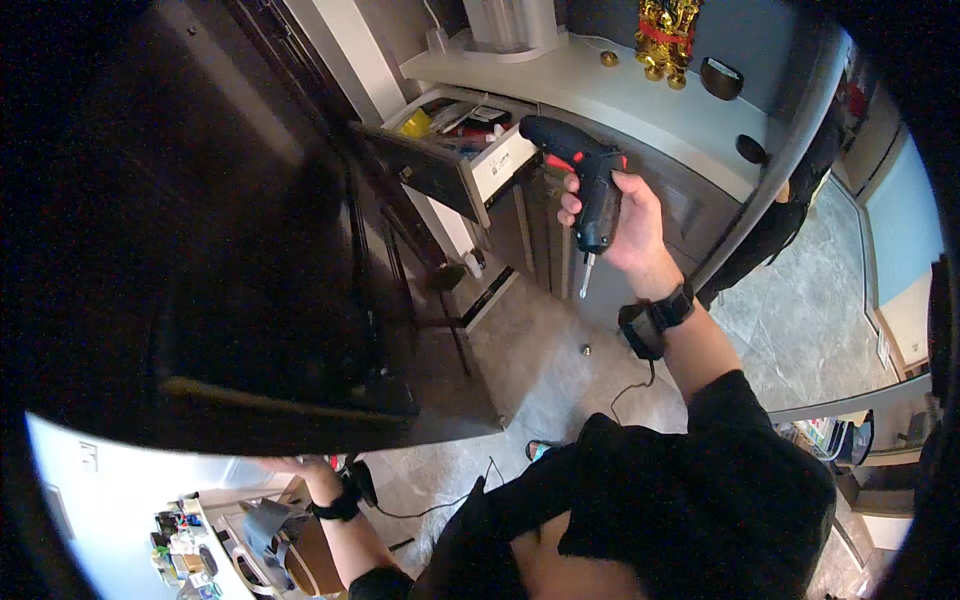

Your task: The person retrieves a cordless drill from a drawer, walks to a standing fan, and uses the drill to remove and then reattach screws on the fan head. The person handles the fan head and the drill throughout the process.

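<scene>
My right hand (637, 225) is closed around a black cordless screwdriver (597, 200) with red accents. Its metal bit points down toward the floor. Low on the left, my left hand (300, 466) is at the bottom edge of a large dark door (260, 250); the panel hides most of its fingers, so its grip is unclear. Just beyond the screwdriver, an open drawer (503, 166) holds a yellow item and assorted small things.
A light countertop (640, 110) carries a gold figurine (665, 40) and a dark bowl (721, 78). A mirror (800, 290) curves along the right. Below lies a small round metal piece (586, 350) on the grey tiled floor (530, 350). Bags (300, 545) stand at lower left.
</scene>
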`<action>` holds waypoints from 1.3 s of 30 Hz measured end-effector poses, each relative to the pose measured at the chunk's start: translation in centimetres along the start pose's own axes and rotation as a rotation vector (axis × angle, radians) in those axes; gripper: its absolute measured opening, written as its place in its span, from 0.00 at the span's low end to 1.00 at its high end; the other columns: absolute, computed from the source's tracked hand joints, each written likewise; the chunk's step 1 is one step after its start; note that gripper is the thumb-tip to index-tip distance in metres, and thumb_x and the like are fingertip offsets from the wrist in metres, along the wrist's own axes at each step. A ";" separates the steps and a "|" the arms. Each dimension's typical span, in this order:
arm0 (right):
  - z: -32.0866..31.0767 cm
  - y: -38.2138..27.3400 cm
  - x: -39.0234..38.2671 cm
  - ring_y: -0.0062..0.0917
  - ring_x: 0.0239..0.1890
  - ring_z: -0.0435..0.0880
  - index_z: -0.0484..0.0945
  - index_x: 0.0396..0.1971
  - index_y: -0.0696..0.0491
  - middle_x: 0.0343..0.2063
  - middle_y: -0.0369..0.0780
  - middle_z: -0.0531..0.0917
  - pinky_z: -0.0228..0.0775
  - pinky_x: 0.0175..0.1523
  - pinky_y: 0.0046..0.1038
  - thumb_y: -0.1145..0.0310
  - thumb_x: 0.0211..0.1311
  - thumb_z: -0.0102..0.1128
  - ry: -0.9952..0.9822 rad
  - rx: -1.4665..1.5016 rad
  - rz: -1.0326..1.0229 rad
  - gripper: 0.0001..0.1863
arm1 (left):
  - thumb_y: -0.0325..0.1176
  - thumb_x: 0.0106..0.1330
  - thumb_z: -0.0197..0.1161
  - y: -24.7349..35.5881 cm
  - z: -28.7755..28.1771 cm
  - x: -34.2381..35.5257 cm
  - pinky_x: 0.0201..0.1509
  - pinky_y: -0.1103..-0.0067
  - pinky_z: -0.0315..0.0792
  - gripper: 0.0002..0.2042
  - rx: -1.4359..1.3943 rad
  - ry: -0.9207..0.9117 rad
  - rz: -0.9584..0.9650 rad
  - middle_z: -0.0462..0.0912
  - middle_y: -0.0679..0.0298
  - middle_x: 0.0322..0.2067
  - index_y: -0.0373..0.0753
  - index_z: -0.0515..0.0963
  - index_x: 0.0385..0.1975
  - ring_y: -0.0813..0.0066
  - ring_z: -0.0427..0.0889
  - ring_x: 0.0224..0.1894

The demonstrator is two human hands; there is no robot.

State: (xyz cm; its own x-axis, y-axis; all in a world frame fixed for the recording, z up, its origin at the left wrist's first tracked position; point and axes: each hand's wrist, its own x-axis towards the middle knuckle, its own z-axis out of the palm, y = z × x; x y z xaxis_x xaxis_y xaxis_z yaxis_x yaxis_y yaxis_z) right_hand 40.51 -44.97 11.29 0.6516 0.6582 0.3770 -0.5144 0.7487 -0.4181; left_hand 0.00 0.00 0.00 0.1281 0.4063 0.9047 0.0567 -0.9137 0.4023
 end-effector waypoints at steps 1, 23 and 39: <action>0.5 0.2 -1.2 0.35 0.39 0.76 0.67 0.52 0.57 0.39 0.45 0.77 0.69 0.48 0.38 0.59 0.58 0.53 0.013 0.007 -0.001 0.25 | 0.53 0.69 0.51 2.2 5.5 0.8 0.66 0.66 0.58 0.35 -0.038 0.078 0.004 0.62 0.49 0.62 0.31 0.53 0.65 0.56 0.65 0.61; 12.9 0.3 -34.3 0.48 0.47 0.81 0.67 0.55 0.64 0.44 0.57 0.79 0.75 0.54 0.44 0.43 0.69 0.41 0.343 0.410 0.056 0.35 | 0.33 0.75 0.44 47.5 13.1 -11.2 0.38 0.70 0.73 0.07 -0.752 -1.098 -0.081 0.82 0.54 0.33 0.36 0.67 0.41 0.61 0.82 0.34; 20.7 5.4 -52.2 0.20 0.32 0.82 0.77 0.47 0.56 0.36 0.35 0.82 0.76 0.29 0.21 0.68 0.53 0.70 1.123 -0.674 -0.576 0.20 | 0.51 0.71 0.38 60.1 1.7 -22.3 0.16 0.75 0.70 0.21 -1.250 -2.587 -0.986 0.79 0.58 0.26 0.40 0.71 0.44 0.67 0.77 0.17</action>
State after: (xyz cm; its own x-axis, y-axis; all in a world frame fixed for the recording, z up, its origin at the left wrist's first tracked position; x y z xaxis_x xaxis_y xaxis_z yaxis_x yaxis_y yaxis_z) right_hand -7.79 -73.66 6.45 0.9264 -0.3673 -0.0832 0.1194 0.4959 -0.8601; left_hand 2.26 -63.93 3.80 0.3050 -0.8748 -0.3764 0.6231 -0.1156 0.7735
